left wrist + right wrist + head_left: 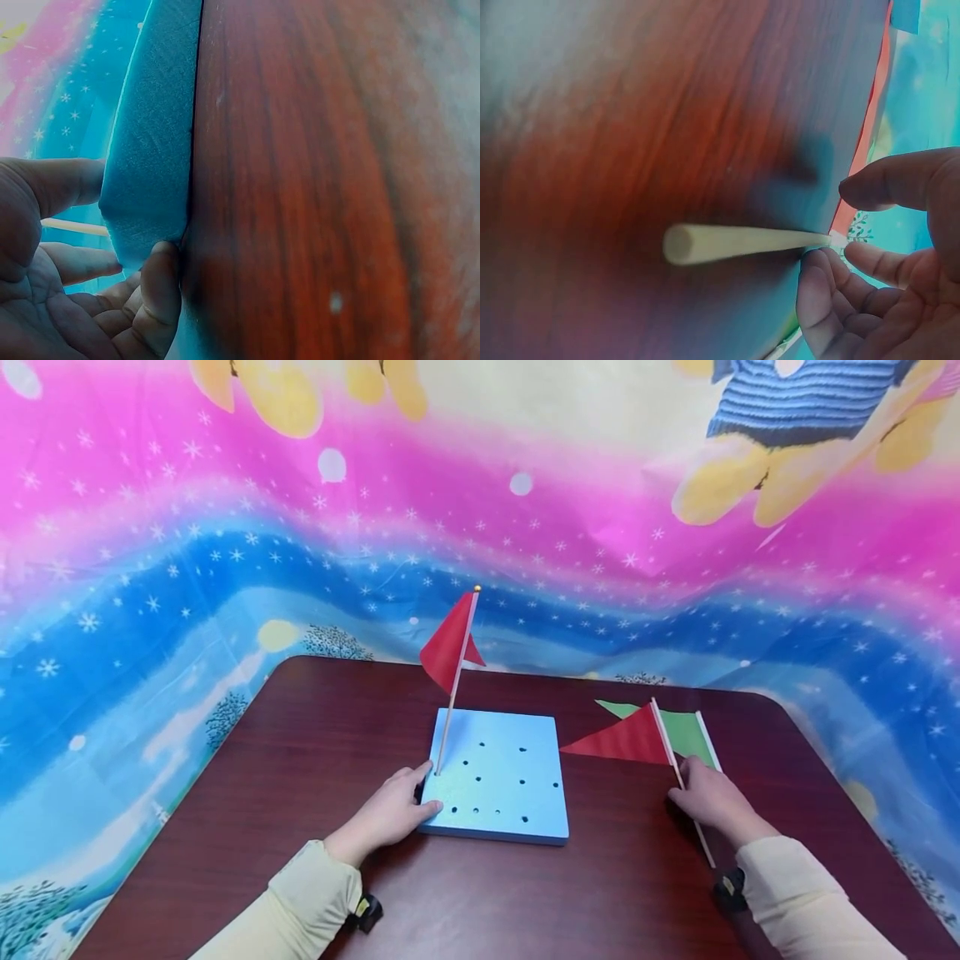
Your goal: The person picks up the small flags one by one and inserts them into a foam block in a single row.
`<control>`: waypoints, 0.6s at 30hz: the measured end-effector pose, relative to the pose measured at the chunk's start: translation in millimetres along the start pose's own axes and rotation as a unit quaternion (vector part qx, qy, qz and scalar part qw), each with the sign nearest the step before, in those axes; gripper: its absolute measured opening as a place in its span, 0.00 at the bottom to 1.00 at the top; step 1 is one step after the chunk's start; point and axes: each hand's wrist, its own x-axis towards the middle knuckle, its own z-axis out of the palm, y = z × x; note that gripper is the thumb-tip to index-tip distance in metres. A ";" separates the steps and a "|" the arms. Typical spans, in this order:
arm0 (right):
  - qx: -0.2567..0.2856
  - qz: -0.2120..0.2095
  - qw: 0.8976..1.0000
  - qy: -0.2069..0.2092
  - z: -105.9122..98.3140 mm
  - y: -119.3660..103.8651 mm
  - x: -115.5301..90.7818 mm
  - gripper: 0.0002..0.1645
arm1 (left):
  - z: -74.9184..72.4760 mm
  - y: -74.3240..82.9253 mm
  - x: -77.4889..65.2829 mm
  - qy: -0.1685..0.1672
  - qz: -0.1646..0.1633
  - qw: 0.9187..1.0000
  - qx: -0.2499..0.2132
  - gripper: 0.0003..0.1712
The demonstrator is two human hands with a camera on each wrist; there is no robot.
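A light blue square board [504, 793] with several small holes lies on the table. In its left part a red pennant flag [448, 647] stands on a thin stick with a gold tip, leaning slightly right. My left hand [390, 806] grips the board's left edge, thumb on the top face; in the left wrist view curled fingers [161, 289] are at its lower edge. At the right, my right hand [712, 797] is around the stick [735, 244] of a second red pennant flag [626, 739], with its thumb apart from the stick. A green flag [690, 735] lies just behind.
The dark red-brown table [300, 735] has rounded far corners. A patterned pink and blue cloth [225, 527] hangs behind and around it. Black devices [366, 912] are strapped at both wrists.
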 end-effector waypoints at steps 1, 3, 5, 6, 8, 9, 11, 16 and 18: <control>-0.001 0.001 1.000 -0.001 -0.3 0.5 -0.5 0.21 | 0.2 -0.2 -0.1 -0.001 -0.001 1.000 0.000 0.41; -0.006 0.003 1.000 -0.001 -0.7 1.2 -1.5 0.21 | 0.5 -0.4 -0.3 -0.001 -0.001 1.000 -0.001 0.41; -0.009 0.004 1.000 -0.003 -1.8 1.4 -2.2 0.19 | 0.4 -0.4 -0.4 -0.002 0.001 1.000 -0.002 0.41; -0.011 0.003 1.000 -0.005 -2.1 1.5 -2.3 0.17 | 0.4 -0.3 -0.5 -0.002 0.001 1.000 -0.003 0.41; -0.013 0.002 1.000 -0.012 -2.8 1.3 -2.2 0.13 | 0.2 -0.2 -0.6 -0.001 0.000 1.000 -0.004 0.41; -0.013 0.001 1.000 -0.015 -3.0 1.0 -1.9 0.11 | 0.1 -0.1 -0.7 -0.001 0.000 1.000 -0.004 0.41; -0.012 -0.002 1.000 -0.022 -3.6 0.1 -0.8 0.09 | -0.1 -0.1 -0.8 0.001 0.001 1.000 -0.005 0.41; -0.011 -0.007 1.000 -0.027 -4.3 -2.6 3.0 0.08 | -0.1 -0.5 -1.3 0.003 0.007 1.000 -0.006 0.40; -0.005 -0.005 0.999 -0.032 -3.7 -2.9 4.2 0.06 | -0.2 -0.4 -1.5 0.004 0.009 1.000 -0.007 0.40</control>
